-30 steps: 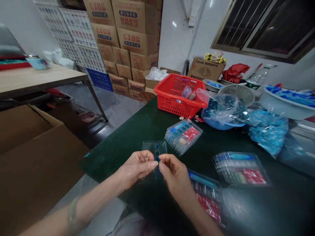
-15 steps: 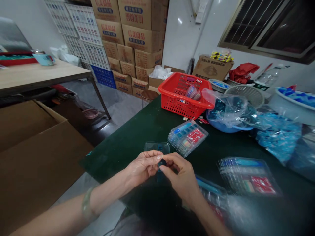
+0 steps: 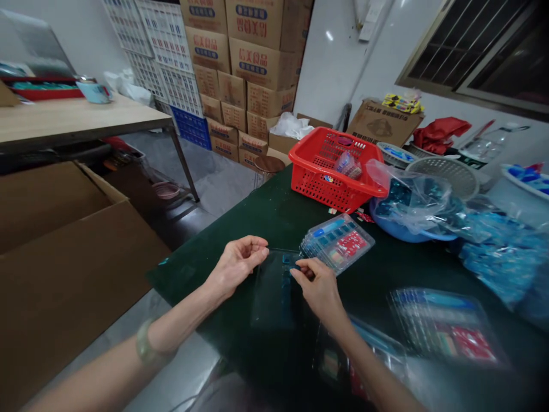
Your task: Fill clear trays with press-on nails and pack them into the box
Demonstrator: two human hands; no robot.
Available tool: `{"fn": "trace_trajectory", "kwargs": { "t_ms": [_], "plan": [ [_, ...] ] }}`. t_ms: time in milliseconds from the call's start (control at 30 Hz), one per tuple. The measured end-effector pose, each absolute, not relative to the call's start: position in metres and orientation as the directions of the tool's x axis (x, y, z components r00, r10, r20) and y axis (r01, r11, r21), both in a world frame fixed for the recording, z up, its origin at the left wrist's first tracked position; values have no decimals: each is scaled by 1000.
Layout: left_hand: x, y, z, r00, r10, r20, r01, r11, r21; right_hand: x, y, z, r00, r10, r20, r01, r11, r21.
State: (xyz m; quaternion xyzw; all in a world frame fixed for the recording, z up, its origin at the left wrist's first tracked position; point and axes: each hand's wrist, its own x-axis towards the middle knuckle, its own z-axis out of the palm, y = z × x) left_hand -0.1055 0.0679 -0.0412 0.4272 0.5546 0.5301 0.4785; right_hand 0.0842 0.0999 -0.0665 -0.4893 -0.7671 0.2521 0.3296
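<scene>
A thin clear plastic tray (image 3: 270, 300) lies on the dark green table in front of me, with small blue-teal square pieces (image 3: 286, 259) along its right part. My left hand (image 3: 238, 266) is closed in a pinch at the tray's upper left corner; what its fingertips hold, if anything, is hidden. Over the right side of the tray, beside the squares, my right hand (image 3: 319, 289) is also pinched, and I cannot make out anything between its fingertips. Just beyond it lies a stack of filled clear trays (image 3: 338, 243) with blue strips and red packets.
More filled trays (image 3: 450, 329) lie at the right, and others (image 3: 369, 355) partly under my right forearm. A red basket (image 3: 337, 171) stands at the back, beside a blue basin (image 3: 403, 229) with plastic bags. A large cardboard box (image 3: 86, 269) is left of the table (image 3: 223, 240).
My hands were together over the tray with a small dark piece between them. They have moved apart, the left to the tray's upper left corner, the right to its right side. The view has shifted slightly.
</scene>
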Motion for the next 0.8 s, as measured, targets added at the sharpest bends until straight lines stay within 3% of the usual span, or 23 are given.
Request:
{"fn": "trace_trajectory", "kwargs": {
  "t_ms": [467, 633, 800],
  "plan": [
    [-105, 57, -76, -103, 986, 130, 322, -90, 943, 69, 104, -71, -462, 863, 203, 767, 504, -397],
    [-108, 57, -72, -50, 970, 239, 541, -175, 823, 73, 111, -65, -533, 830, 165, 746, 553, -370],
    [-112, 53, -65, -3, 953, 302, 619, -236, 749, 82, 109, -60, -551, 813, 188, 726, 578, -373]
  ]
}}
